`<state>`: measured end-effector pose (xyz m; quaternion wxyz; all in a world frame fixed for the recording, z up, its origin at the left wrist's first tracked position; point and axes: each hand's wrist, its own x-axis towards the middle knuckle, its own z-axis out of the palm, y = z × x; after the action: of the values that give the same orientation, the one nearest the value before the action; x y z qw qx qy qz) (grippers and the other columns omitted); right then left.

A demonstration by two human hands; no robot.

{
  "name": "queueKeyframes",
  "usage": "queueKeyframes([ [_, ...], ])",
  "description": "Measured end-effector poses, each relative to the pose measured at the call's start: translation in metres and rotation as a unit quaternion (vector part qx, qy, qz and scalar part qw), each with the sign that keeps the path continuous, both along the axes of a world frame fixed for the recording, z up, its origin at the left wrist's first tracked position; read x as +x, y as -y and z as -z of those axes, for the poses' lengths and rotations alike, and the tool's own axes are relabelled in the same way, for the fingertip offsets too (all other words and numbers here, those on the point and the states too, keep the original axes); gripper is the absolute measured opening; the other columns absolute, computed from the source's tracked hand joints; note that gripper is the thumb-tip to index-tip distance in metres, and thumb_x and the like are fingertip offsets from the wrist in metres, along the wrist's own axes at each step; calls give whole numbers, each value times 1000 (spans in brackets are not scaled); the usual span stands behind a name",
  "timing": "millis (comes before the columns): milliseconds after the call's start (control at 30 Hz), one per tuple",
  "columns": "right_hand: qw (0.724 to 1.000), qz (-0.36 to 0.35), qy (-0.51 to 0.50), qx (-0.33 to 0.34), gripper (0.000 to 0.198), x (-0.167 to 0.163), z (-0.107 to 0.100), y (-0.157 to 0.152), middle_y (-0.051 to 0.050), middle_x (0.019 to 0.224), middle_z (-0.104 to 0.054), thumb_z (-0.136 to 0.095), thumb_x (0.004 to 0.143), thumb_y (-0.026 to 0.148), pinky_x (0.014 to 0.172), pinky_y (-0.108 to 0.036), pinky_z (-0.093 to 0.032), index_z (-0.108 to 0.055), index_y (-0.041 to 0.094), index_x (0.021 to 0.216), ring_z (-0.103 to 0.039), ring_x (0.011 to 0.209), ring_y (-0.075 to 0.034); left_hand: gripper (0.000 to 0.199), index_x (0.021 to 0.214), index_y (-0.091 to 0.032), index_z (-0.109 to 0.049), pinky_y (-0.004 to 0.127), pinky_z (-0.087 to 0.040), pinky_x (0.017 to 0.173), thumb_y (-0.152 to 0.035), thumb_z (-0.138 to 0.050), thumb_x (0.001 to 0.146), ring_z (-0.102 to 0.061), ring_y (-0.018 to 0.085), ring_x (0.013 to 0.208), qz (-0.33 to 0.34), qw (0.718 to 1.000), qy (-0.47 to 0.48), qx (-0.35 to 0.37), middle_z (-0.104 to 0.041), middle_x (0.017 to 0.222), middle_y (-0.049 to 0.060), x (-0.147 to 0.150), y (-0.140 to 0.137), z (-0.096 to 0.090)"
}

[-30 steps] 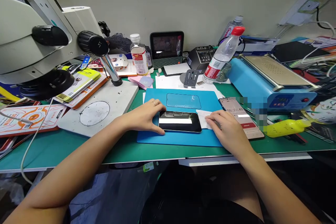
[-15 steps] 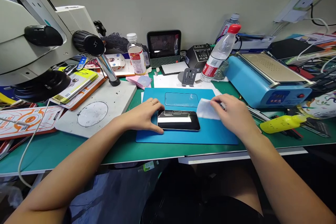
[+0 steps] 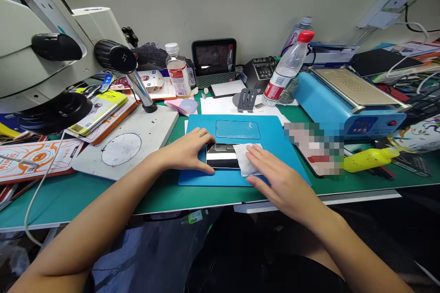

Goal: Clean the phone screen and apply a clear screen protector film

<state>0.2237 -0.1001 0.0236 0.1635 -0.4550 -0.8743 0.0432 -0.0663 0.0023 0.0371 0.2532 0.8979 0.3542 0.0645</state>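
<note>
A smartphone lies screen up on a blue mat, its glossy black face reflecting light. My left hand grips the phone's left end between thumb and fingers. Over the phone's right part lies a white wipe, pressed flat under the fingertips of my right hand. The wipe and hand hide the phone's right end. Just behind the phone, a clear glass screen panel rests on the mat.
A microscope with a pale base stands left. On the right are a blue heating machine, a yellow bottle and a partly blurred flat object. A red-capped bottle and a small screen stand behind.
My right hand has moved left with the wipe, from the mat beside the phone onto the phone's right part. My left hand keeps its hold. The flat object at right is now uncovered.
</note>
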Motion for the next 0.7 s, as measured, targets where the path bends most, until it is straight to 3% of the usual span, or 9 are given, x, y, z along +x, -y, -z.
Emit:
queueKeyframes([
  [133, 994, 30, 68, -79, 93, -20, 5, -2, -27, 167, -29, -41, 99, 69, 124, -57, -34, -33, -2, 160, -26, 157, -37, 72, 126, -20, -58, 42, -47, 100, -65, -80, 74, -54, 31, 117, 0, 1000, -4, 4, -58, 121, 9, 1, 1, -1],
  [333, 988, 54, 66, -130, 107, -52, 3, -17, -27, 170, -16, -39, 94, 79, 128, -59, -21, -24, -2, 163, -10, 160, -38, 73, 123, -19, -58, 44, -49, 98, -63, -83, 71, -56, 32, 116, -12, 1000, 12, -6, -60, 119, 10, 1, 2, 0],
  [500, 990, 4, 43, -136, 114, -85, 1, -25, -29, 170, -12, -35, 92, 82, 130, -55, -15, -24, -9, 160, -7, 160, -38, 109, 145, -20, -44, 53, -49, 102, -71, -87, 59, -57, 37, 121, -22, 996, 63, -53, -55, 135, 17, -5, -1, 4],
  [700, 993, -65, 2, -103, 111, -104, 4, -10, -30, 169, -19, -40, 91, 82, 129, -55, -21, -30, -6, 159, -14, 160, -39, 113, 148, -16, -43, 56, -46, 106, -86, -73, 65, -55, 40, 125, -5, 993, 91, -74, -53, 139, 22, -10, -7, 8],
])
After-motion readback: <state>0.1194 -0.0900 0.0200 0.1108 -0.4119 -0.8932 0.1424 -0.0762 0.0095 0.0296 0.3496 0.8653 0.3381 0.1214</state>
